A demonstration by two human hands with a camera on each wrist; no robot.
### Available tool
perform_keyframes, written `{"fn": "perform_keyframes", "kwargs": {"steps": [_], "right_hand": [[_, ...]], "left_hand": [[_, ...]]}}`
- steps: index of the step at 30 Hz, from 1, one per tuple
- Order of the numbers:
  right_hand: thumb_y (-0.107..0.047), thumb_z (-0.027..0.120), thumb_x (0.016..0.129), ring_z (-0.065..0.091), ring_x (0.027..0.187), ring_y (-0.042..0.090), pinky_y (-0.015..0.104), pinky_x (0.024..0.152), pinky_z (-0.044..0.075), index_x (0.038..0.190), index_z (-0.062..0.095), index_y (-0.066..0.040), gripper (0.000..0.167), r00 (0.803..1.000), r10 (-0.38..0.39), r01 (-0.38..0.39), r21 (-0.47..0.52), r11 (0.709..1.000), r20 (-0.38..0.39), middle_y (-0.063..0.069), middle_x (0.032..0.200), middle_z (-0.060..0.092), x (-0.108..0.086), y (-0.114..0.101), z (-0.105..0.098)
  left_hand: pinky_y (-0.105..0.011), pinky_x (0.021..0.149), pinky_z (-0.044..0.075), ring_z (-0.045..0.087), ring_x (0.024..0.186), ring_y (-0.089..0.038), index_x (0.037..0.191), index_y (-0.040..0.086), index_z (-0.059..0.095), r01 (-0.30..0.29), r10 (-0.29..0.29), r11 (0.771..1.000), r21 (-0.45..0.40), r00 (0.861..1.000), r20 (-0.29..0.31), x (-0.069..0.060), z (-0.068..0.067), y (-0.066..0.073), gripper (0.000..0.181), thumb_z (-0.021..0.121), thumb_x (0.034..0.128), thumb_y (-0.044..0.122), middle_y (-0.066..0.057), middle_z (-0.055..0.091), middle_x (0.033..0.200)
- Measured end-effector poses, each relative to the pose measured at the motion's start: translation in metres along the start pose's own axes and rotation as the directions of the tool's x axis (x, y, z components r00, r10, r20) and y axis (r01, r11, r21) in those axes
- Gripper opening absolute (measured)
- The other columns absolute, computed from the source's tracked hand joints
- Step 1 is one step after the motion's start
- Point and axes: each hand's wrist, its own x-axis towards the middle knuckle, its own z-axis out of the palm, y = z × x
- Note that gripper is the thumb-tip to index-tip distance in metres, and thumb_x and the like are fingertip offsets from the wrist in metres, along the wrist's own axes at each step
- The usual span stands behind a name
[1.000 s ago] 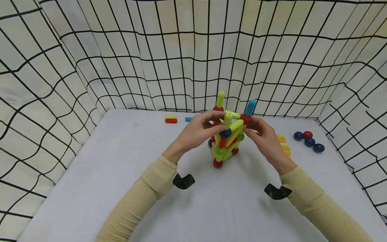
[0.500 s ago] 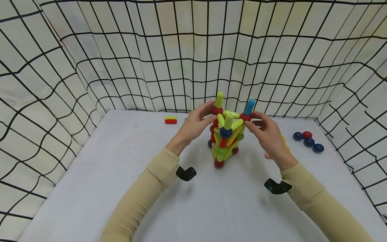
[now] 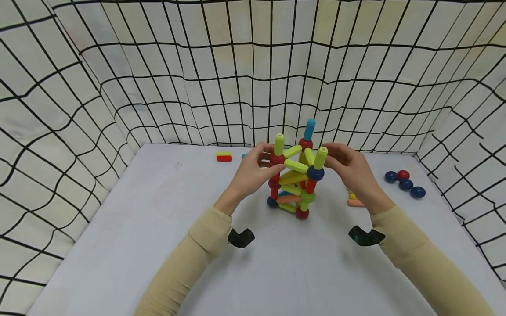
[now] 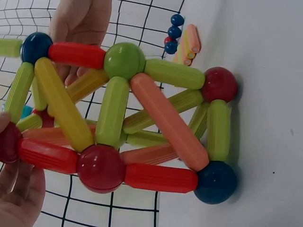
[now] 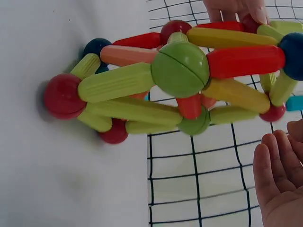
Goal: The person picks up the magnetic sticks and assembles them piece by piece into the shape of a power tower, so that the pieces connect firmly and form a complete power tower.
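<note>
A tower of magnetic sticks and balls (image 3: 293,177) stands upright on the table between both hands. Its sticks are green, red, yellow and orange, joined by red, blue and green balls. At its upper left, my left hand (image 3: 251,173) pinches a red ball (image 4: 8,143) between thumb and fingers. A green stick (image 3: 279,144) rises from that ball. My right hand (image 3: 348,169) is just right of the tower's top, near the blue ball (image 3: 316,173). In the right wrist view its fingers (image 5: 267,165) look relaxed and apart from the tower. A blue stick (image 3: 310,130) points up at the back.
Loose blue balls (image 3: 405,184) and a red ball (image 3: 403,174) lie at the right. Orange and yellow sticks (image 3: 356,203) lie partly hidden behind the right hand. A green and a red stick (image 3: 224,158) lie at the back left. Black netting (image 3: 253,79) encloses the table.
The tower has turned counterclockwise as seen from above: the blue stick went to the back, the blue ball to the right. My left hand shifted from the blue ball to a red one; the right let go.
</note>
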Motion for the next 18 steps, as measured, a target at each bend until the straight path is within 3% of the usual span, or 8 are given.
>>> {"fn": "perform_keyframes", "kwargs": {"steps": [5,8,10,12,14,18], "right_hand": [[-0.043,0.054,0.098,0.059,0.111,0.011,0.016,0.091,0.048,0.141,0.047,-0.016,0.052,0.997,0.049,-0.047,0.033,0.998,-0.062,0.006,0.135,0.055,-0.021,0.021,-0.020],[-0.043,0.054,0.098,0.057,0.110,0.006,0.010,0.088,0.046,0.141,0.047,-0.014,0.053,0.986,0.080,-0.071,0.068,0.995,-0.145,0.006,0.135,0.054,-0.033,0.041,-0.040],[-0.040,0.056,0.097,0.056,0.108,0.005,0.008,0.086,0.046,0.141,0.049,-0.014,0.051,0.969,0.110,-0.089,0.102,0.991,-0.221,0.003,0.132,0.055,-0.040,0.055,-0.056],[-0.038,0.059,0.096,0.056,0.104,0.004,0.007,0.084,0.045,0.138,0.052,-0.014,0.049,0.936,0.171,-0.125,0.163,0.979,-0.307,-0.003,0.125,0.056,-0.046,0.067,-0.074],[-0.034,0.061,0.096,0.054,0.102,0.002,0.007,0.081,0.044,0.138,0.053,-0.016,0.047,0.891,0.247,-0.176,0.211,0.961,-0.382,-0.011,0.119,0.055,-0.049,0.080,-0.091],[-0.035,0.059,0.097,0.046,0.102,-0.003,0.011,0.083,0.040,0.144,0.048,-0.024,0.050,0.770,0.423,-0.365,0.215,0.906,-0.478,-0.018,0.119,0.050,-0.053,0.107,-0.120]], "left_hand": [[-0.032,0.087,0.053,0.057,0.103,-0.018,0.124,0.004,0.051,-0.105,0.110,0.992,0.063,0.991,-0.081,-0.006,0.007,0.000,0.041,0.072,0.0894,0.012,-0.007,0.058,0.114],[-0.034,0.084,0.054,0.056,0.101,-0.019,0.123,0.002,0.051,-0.124,0.134,0.989,0.081,0.983,-0.127,-0.010,0.010,0.001,0.042,0.072,0.0885,0.011,-0.008,0.057,0.114],[-0.034,0.084,0.054,0.056,0.102,-0.019,0.123,0.001,0.050,-0.123,0.136,0.988,0.088,0.979,-0.151,-0.012,0.012,0.002,0.042,0.073,0.0883,0.010,-0.009,0.057,0.115],[-0.033,0.083,0.054,0.056,0.102,-0.019,0.122,0.001,0.050,-0.116,0.129,0.989,0.090,0.978,-0.166,-0.015,0.012,0.003,0.042,0.073,0.0882,0.011,-0.010,0.056,0.115],[-0.033,0.083,0.053,0.056,0.102,-0.019,0.121,0.001,0.050,-0.104,0.118,0.991,0.084,0.978,-0.173,-0.017,0.012,0.004,0.041,0.073,0.0881,0.012,-0.010,0.056,0.115],[-0.032,0.084,0.053,0.055,0.102,-0.018,0.121,0.002,0.050,-0.080,0.091,0.994,0.070,0.981,-0.170,-0.020,0.011,0.006,0.043,0.074,0.0876,0.013,-0.008,0.057,0.113]]}}
